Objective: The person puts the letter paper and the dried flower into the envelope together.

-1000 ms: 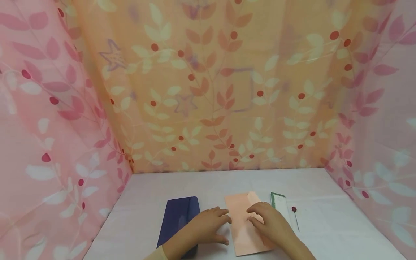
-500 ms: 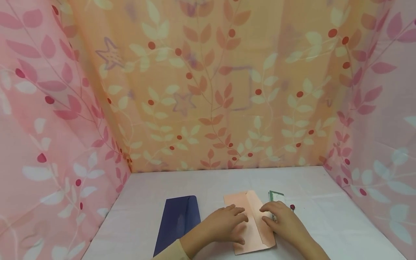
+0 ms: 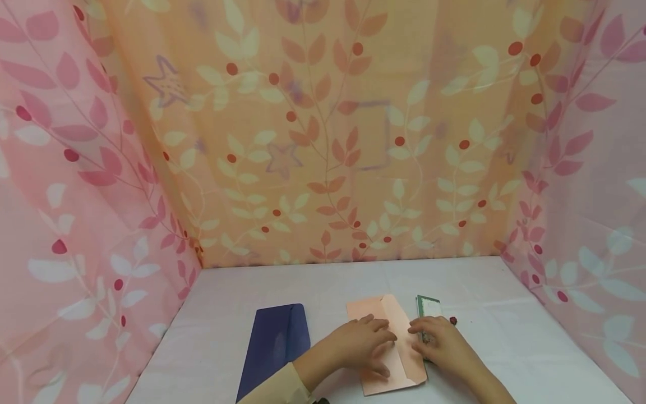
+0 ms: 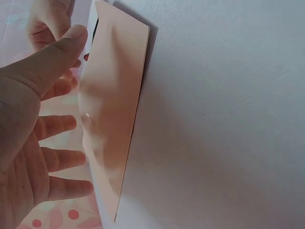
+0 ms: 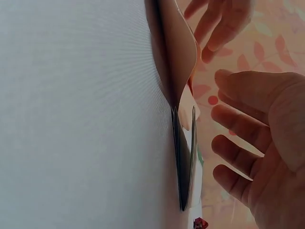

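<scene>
Head view: empty, relaxed left hand (image 3: 359, 343) and right hand (image 3: 443, 341) could, by brushing, skew the oblong peach paper envelope (image 3: 400, 325) beneath the left.

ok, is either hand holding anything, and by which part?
Nothing is held. The left hand hovers over the peach envelope with fingers spread; the right hand hovers by the green-edged card, gripping nothing.

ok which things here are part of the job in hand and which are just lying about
Likely part of the job:
peach envelope, below the left hand
green-edged card, partly hidden behind the right hand

Seemingly just lying about:
blue envelope, left of the peach one
red flower, beside the card
</scene>
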